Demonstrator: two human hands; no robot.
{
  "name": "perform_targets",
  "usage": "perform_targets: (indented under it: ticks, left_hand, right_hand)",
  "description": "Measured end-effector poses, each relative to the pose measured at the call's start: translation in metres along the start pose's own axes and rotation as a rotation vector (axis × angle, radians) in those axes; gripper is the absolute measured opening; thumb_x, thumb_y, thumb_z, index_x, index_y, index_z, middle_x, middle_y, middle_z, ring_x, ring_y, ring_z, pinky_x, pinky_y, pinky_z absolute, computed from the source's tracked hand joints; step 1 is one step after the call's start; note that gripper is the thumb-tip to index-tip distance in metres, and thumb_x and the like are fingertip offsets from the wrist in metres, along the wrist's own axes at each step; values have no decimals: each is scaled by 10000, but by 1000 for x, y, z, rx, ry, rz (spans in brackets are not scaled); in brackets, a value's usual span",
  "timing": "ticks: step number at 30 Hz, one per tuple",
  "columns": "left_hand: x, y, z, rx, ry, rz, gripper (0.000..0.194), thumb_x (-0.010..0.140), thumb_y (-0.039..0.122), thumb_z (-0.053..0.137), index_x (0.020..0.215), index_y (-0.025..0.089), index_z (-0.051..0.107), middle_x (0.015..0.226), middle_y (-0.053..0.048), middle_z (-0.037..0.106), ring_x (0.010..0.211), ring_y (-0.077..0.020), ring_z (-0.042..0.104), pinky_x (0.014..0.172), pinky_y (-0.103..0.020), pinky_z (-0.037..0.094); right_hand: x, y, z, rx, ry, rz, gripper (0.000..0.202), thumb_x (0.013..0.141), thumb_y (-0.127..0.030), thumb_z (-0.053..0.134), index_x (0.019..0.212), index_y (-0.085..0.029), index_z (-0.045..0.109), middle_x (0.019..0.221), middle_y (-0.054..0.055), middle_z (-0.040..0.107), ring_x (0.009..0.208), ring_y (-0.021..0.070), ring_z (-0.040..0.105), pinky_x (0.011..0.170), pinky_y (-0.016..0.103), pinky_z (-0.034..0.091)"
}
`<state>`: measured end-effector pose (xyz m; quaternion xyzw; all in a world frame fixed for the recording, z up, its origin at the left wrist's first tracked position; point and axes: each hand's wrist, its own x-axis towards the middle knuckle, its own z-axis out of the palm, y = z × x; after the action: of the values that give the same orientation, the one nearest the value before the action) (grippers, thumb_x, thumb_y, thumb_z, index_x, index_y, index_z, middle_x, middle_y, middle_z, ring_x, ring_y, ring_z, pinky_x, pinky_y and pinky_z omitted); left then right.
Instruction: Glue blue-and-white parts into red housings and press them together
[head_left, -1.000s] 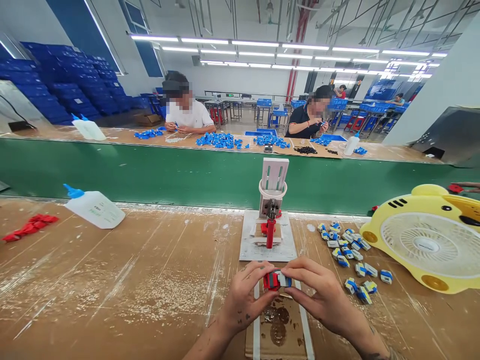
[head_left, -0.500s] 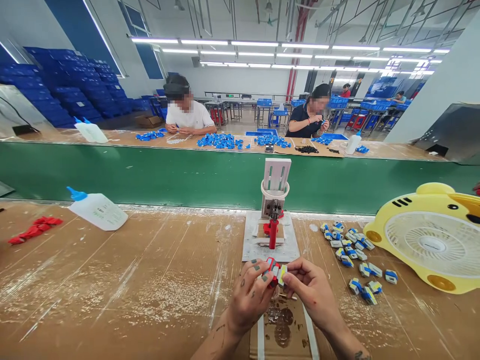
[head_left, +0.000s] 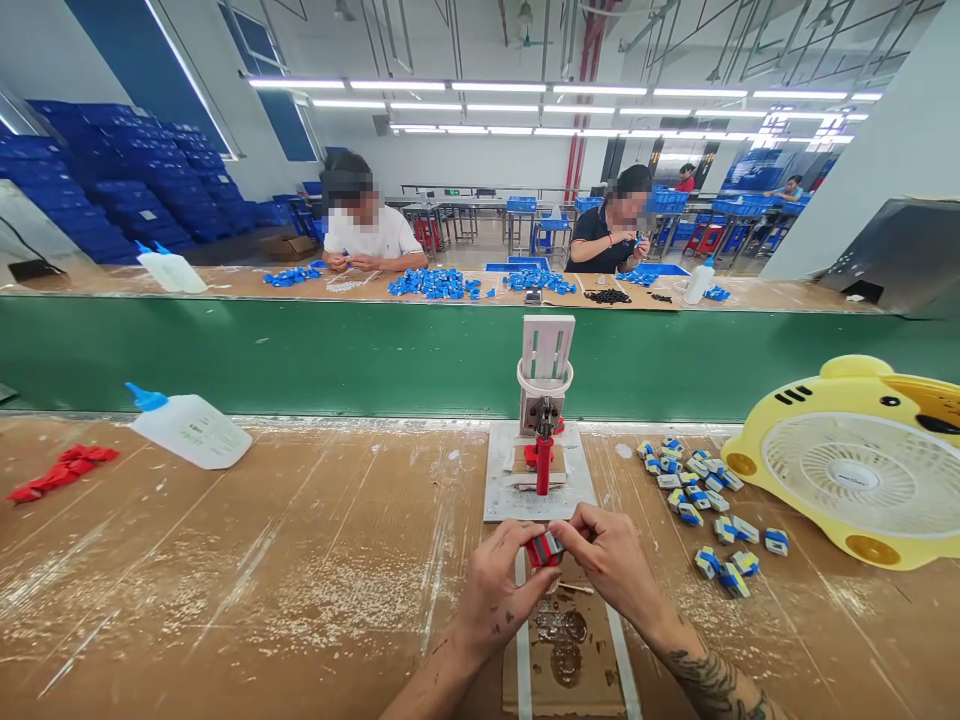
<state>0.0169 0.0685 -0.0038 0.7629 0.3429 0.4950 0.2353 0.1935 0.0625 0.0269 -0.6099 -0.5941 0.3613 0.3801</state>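
A small red and grey block-shaped part (head_left: pixel 543 549) is held in front of me, over a strip of cardboard. My left hand (head_left: pixel 501 585) pinches it from the left between thumb and fingers. With thumb and fingertips, my right hand (head_left: pixel 611 555) grips its right end, covering that side. Just beyond stands a clamp fixture with a red handle (head_left: pixel 543 468) on a white base plate (head_left: pixel 501 490). Beneath my hands the cardboard strip (head_left: pixel 536 680) carries wet, shiny glue-like patches (head_left: pixel 566 662) and a thin stick (head_left: pixel 576 588).
Several blue, white and yellow small parts (head_left: pixel 696 497) lie right, beside a yellow animal-shaped fan (head_left: pixel 814 540). A white bottle with blue nozzle (head_left: pixel 196 432) and red pieces (head_left: pixel 64 470) are left. Behind a green divider (head_left: pixel 337 358), two people work at blue parts (head_left: pixel 439 284).
The part has been turned in my fingers, so its red and grey striped face shows and the yellow-white end is out of sight. My right hand has shifted slightly left and up.
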Motion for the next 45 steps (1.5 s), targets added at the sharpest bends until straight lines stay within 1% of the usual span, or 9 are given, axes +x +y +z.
perform_targets:
  ticks: [4, 8, 12, 15, 23, 29, 31, 38, 45]
  left_hand:
    - [4, 5, 7, -427, -45, -540, 288, 729, 371, 829, 922, 179, 737, 853, -76, 791, 773, -236, 755, 731, -324, 628]
    - [5, 6, 13, -671, -21, -733, 478, 675, 513, 858, 962, 166, 695, 841, -86, 789, 778, -242, 747, 717, -323, 609]
    - [0, 3, 8, -683, -80, -634, 631, 736, 559, 809, 1219, 186, 649, 938, -92, 779, 833, -240, 754, 763, -330, 612]
    - [0, 0, -4, -518, -140, -428, 449, 795, 392, 789, 1211, 242, 713, 1111, -100, 748, 943, -227, 735, 857, -333, 610]
    - [17, -9, -18, -451, -160, -224, 245, 805, 263, 749, 1042, 214, 788, 999, -112, 769, 852, -222, 739, 729, -309, 624]
    - [35, -51, -20, -557, -44, -595, 349, 683, 368, 819, 932, 154, 698, 857, -89, 787, 801, -246, 753, 732, -331, 596]
    - [43, -67, -21, -538, -15, -611, 364, 659, 405, 814, 886, 161, 666, 836, -77, 777, 764, -235, 742, 689, -321, 581]
    - [64, -90, -22, -439, -15, -591, 303, 643, 377, 756, 845, 174, 656, 764, -20, 724, 650, -179, 681, 623, -286, 520]
    - [77, -86, -15, -322, -117, -522, 176, 629, 232, 731, 799, 192, 710, 757, 11, 735, 656, -163, 660, 628, -261, 503]
  right_hand:
    - [1, 6, -16, -182, 8, -243, 572, 928, -685, 451, 639, -216, 605, 563, 12, 586, 533, 165, 538, 526, 275, 415]
    - [-7, 13, -20, -148, -78, -468, 525, 858, -532, 690, 1253, -187, 665, 1156, 147, 716, 988, 261, 689, 819, 335, 566]
    - [-8, 19, -15, -69, -179, -360, 493, 873, -380, 673, 1339, -221, 645, 1231, 138, 716, 1130, 288, 673, 982, 405, 537]
    - [-2, 16, -18, 52, -256, -160, 539, 801, -475, 733, 1269, -212, 692, 1243, 143, 721, 1149, 332, 661, 997, 453, 517]
    - [15, -4, -8, 427, -499, 95, 662, 686, -655, 776, 1140, -221, 569, 717, -32, 650, 616, 185, 634, 632, 313, 505]
    - [33, -6, -12, 101, 80, -101, 495, 752, -679, 703, 915, -214, 656, 646, 13, 631, 620, 209, 584, 608, 321, 441]
    - [41, -7, -10, 62, 115, -82, 486, 726, -663, 723, 900, -211, 674, 602, -7, 593, 575, 194, 541, 574, 313, 405]
    - [46, -40, -11, 549, -462, 199, 572, 612, -721, 788, 621, -217, 516, 415, -127, 307, 414, 57, 163, 437, 234, 131]
    - [70, -102, -43, 830, -622, 248, 618, 675, -783, 718, 560, -243, 442, 324, -153, 148, 341, 63, 97, 369, 199, 157]
